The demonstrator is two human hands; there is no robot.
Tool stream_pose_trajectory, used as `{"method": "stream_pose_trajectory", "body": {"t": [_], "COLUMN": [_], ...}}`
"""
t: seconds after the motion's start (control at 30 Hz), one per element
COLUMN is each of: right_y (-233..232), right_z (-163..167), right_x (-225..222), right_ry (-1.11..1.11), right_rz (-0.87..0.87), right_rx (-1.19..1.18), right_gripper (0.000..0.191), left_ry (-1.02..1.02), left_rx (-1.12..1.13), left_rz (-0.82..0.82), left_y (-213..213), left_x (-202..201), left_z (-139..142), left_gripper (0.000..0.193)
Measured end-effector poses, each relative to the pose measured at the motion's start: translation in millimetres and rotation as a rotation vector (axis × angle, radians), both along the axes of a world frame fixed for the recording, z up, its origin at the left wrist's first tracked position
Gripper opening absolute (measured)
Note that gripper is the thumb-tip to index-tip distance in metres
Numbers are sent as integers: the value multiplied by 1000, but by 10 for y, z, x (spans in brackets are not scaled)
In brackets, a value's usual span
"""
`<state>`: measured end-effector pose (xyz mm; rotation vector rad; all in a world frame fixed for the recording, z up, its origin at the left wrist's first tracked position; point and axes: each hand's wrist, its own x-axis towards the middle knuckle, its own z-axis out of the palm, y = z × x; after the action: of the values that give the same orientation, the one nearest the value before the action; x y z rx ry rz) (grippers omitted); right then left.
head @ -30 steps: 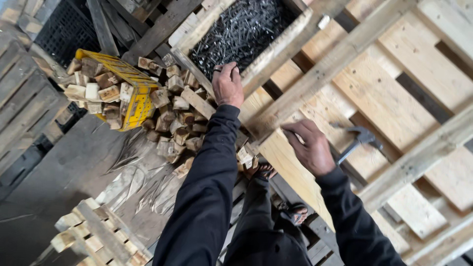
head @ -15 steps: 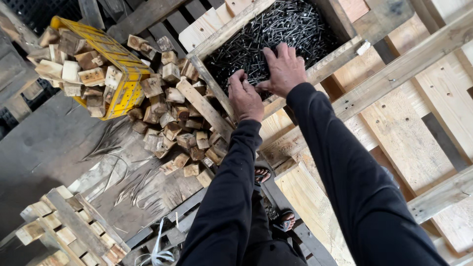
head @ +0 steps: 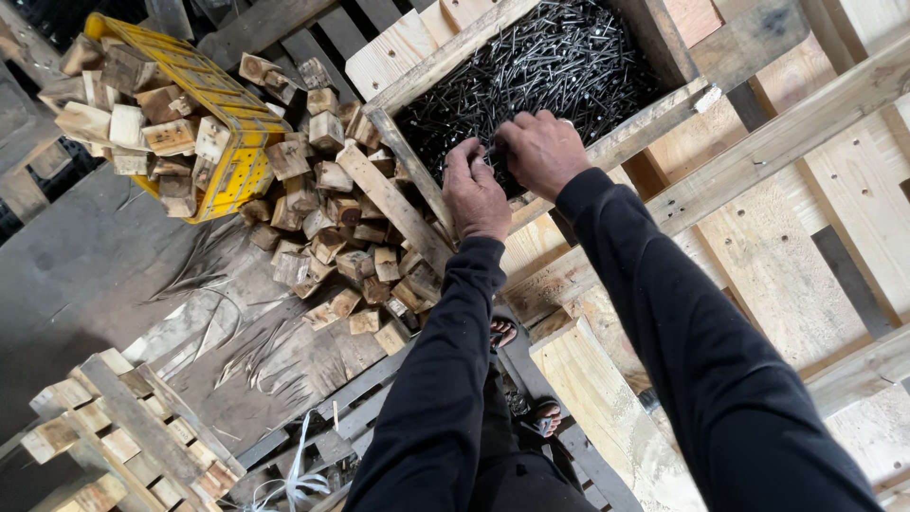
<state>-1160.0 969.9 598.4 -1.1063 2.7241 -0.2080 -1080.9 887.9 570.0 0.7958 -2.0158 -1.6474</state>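
A wooden pallet (head: 758,246) fills the right of the frame. At upper centre, a wooden box (head: 408,47) holds dark nails (head: 559,57). Spilled wood blocks (head: 322,218) and a yellow crate (head: 227,142) lie upper left. Left hand (head: 474,194) and right hand (head: 542,152) meet at the box edge, each grip pinching nails.

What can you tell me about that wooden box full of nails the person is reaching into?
The wooden box is an open-topped tray of pale, rough planks with thick rims, set at an angle among the pallet boards. It is filled almost to the brim with a tangled heap of dark, thin nails. The left hand and right hand meet over its near edge, fingers down among the nails. A pile of small wood blocks lies against its left side.
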Motion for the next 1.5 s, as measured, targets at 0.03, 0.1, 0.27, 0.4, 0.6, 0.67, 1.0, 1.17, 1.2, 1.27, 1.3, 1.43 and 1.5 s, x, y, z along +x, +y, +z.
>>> {"method": "stream_pose_trajectory", "body": {"t": [0.03, 0.1, 0.27, 0.4, 0.6, 0.67, 1.0, 1.17, 1.2, 1.27, 1.3, 1.43, 1.5], "right_y": [12, 58, 207, 192, 156, 183, 125, 190, 211, 248, 261, 257, 239], "right_z": [-4, 6, 137, 253, 247, 207, 52, 28, 27, 32, 36, 66, 84], "right_x": [-10, -47, -109, 32, 181, 134, 66, 22, 7, -16, -21, -18, -21], "right_ry": [15, -43, -297, -580, -546, -482, -74, -49, -78, -142, -173, -236, -323], "right_rz": [53, 78, -110, -329, -199, -318, -236, -187, -196, -225, -245, -304, -383], "right_rx": [26, 14, -361, -645, -845, -843, 21, -154, -205, -318, -380, -363, -390], "right_gripper": [23, 21, 8, 12, 29, 27, 36, 16, 14, 12, 12, 10, 11], "left_ry": [-1, -8, -3, 274, 244, 282, 330, 287, 284, 252, 238, 165, 107], "left_rx": [8, 23, 143, 498, 1369, 1615, 1872, 1580, 1569, 1503, 1469, 1360, 1339], "left_rz": [-11, -33, -37, -130, 103, 169, 217, 67, 28, 19, 10, -9, 3], "left_y": [-2, -11, -61, -137, -204, -253, -387, -343, -348, -354, -355, -349, -343], "left_x": [1, 8, 30, -55, -306, -332, -231, -244, -237, -213, -200, -164, -169], "left_z": [4, 28, 130, 321, 345, 253, 131, 174, 172, 175, 181, 221, 226], "left_gripper": [26, 23, 25, 42, 43, 39, 33, 23, 22, 24, 25, 30, 42]}}
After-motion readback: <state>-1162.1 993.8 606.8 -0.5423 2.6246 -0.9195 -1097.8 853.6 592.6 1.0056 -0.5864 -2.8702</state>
